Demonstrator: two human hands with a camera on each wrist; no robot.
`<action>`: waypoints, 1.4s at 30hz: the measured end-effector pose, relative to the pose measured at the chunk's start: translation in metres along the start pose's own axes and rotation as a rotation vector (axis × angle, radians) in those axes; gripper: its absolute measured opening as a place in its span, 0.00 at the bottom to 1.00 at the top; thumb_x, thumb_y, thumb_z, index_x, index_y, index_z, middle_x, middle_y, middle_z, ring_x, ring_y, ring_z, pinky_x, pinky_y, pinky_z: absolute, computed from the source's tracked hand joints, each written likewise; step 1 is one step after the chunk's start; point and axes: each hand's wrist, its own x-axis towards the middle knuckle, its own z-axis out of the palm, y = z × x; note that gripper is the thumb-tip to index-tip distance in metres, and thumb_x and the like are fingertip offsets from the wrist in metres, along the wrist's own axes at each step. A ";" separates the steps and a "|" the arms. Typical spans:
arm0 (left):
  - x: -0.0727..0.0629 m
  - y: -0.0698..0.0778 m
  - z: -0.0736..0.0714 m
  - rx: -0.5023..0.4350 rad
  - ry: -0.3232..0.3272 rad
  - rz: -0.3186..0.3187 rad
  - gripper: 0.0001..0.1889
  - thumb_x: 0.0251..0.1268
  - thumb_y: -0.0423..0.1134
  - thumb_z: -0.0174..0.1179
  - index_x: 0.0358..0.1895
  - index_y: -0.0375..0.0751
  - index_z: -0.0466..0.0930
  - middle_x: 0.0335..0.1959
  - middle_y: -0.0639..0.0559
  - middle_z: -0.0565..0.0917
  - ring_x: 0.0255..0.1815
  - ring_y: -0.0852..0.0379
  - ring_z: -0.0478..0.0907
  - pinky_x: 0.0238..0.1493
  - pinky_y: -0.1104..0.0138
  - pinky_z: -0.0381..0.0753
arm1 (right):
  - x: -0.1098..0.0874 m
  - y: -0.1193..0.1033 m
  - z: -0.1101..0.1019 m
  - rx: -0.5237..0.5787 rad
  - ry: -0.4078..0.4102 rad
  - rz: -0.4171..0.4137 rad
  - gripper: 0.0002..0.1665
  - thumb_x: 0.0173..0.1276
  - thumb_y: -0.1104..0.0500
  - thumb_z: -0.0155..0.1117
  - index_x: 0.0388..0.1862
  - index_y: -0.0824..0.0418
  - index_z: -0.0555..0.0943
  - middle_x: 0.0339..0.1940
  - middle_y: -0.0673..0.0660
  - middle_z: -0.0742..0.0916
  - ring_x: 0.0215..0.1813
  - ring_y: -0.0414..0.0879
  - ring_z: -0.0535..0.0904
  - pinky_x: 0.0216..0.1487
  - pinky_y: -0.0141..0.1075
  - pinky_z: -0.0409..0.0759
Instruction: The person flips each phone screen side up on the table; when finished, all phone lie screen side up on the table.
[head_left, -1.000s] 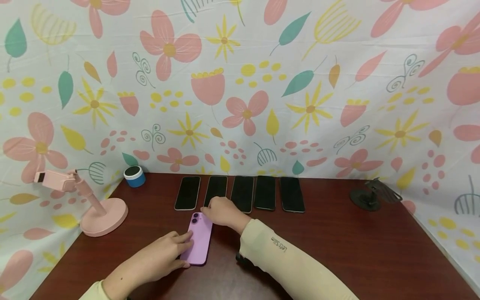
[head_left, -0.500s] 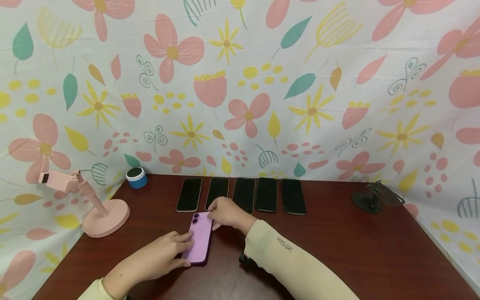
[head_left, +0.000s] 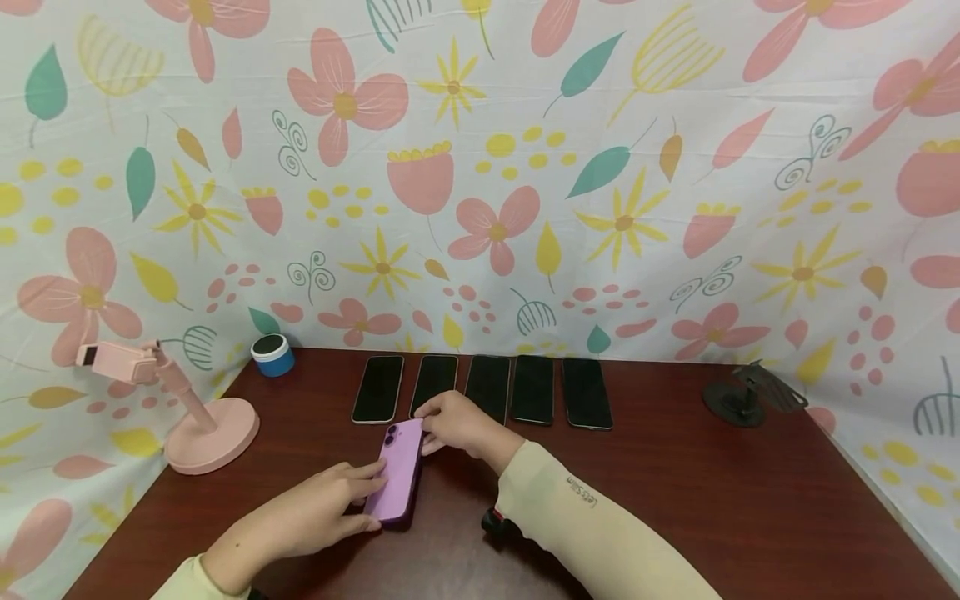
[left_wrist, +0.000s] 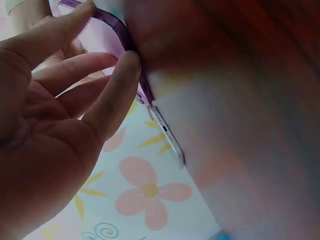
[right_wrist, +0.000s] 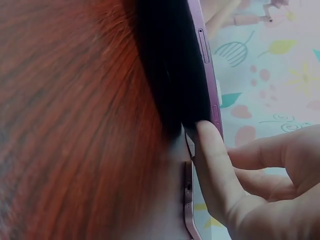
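Observation:
A purple phone (head_left: 397,475) is back side up near the table's middle, its two-lens camera at the upper left corner. My left hand (head_left: 330,510) holds its lower left part, thumb at the bottom edge and fingers along the left side. With thumb and fingers, my right hand (head_left: 463,427) pinches the upper right corner. The right wrist view shows the purple frame (right_wrist: 206,55) tilted up off the table, its dark screen side facing the wood. In the left wrist view, fingers (left_wrist: 112,97) touch the phone's edge.
Several phones lie screen up in a row at the back, among them a black phone (head_left: 587,393). A pink stand (head_left: 212,437) and a blue jar (head_left: 273,357) are at the left. On the right is a dark stand (head_left: 738,404). A patterned cloth (head_left: 495,167) hangs behind.
My right hand has moved from the top edge to the upper right corner and grips it. The phone's upper end and right side have risen slightly. The left hand stays at the lower left.

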 end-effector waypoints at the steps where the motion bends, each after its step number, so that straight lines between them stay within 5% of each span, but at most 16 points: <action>1: 0.000 -0.001 -0.001 -0.030 -0.005 -0.012 0.35 0.69 0.58 0.71 0.69 0.35 0.82 0.76 0.39 0.78 0.62 0.47 0.84 0.60 0.56 0.86 | 0.000 0.000 -0.001 0.014 -0.003 0.004 0.19 0.81 0.68 0.56 0.65 0.76 0.82 0.48 0.68 0.89 0.35 0.47 0.91 0.47 0.43 0.92; 6: 0.001 -0.005 -0.003 -0.190 -0.021 -0.063 0.46 0.63 0.67 0.72 0.71 0.32 0.79 0.78 0.39 0.76 0.57 0.54 0.91 0.57 0.64 0.88 | 0.002 0.001 -0.001 0.088 -0.021 0.018 0.20 0.82 0.67 0.57 0.67 0.75 0.80 0.50 0.68 0.90 0.38 0.46 0.92 0.50 0.42 0.92; 13: 0.001 -0.001 -0.005 -0.439 -0.027 -0.127 0.46 0.67 0.61 0.72 0.76 0.28 0.73 0.75 0.34 0.77 0.51 0.61 0.92 0.46 0.74 0.86 | 0.001 0.000 -0.001 0.198 -0.031 0.032 0.21 0.82 0.67 0.59 0.69 0.74 0.79 0.54 0.67 0.88 0.44 0.46 0.90 0.51 0.41 0.92; 26: 0.004 -0.001 -0.004 -0.431 0.017 -0.156 0.44 0.65 0.61 0.74 0.74 0.30 0.76 0.54 0.47 0.93 0.43 0.68 0.87 0.36 0.72 0.81 | -0.003 -0.005 0.002 0.251 -0.037 0.030 0.23 0.81 0.66 0.60 0.71 0.75 0.78 0.56 0.68 0.87 0.45 0.46 0.90 0.51 0.40 0.91; 33: 0.004 -0.004 -0.006 -0.386 0.006 -0.154 0.36 0.67 0.62 0.72 0.69 0.42 0.84 0.69 0.49 0.86 0.63 0.57 0.83 0.51 0.73 0.81 | -0.006 -0.006 0.003 0.266 -0.036 0.038 0.22 0.81 0.66 0.61 0.69 0.74 0.79 0.56 0.68 0.87 0.43 0.45 0.90 0.52 0.41 0.91; 42: 0.004 -0.013 -0.009 -0.595 -0.063 -0.138 0.34 0.69 0.53 0.73 0.72 0.36 0.80 0.67 0.43 0.87 0.66 0.50 0.83 0.53 0.77 0.80 | -0.005 -0.007 0.002 0.265 -0.040 0.031 0.22 0.81 0.64 0.63 0.68 0.75 0.80 0.57 0.67 0.86 0.47 0.48 0.93 0.55 0.41 0.91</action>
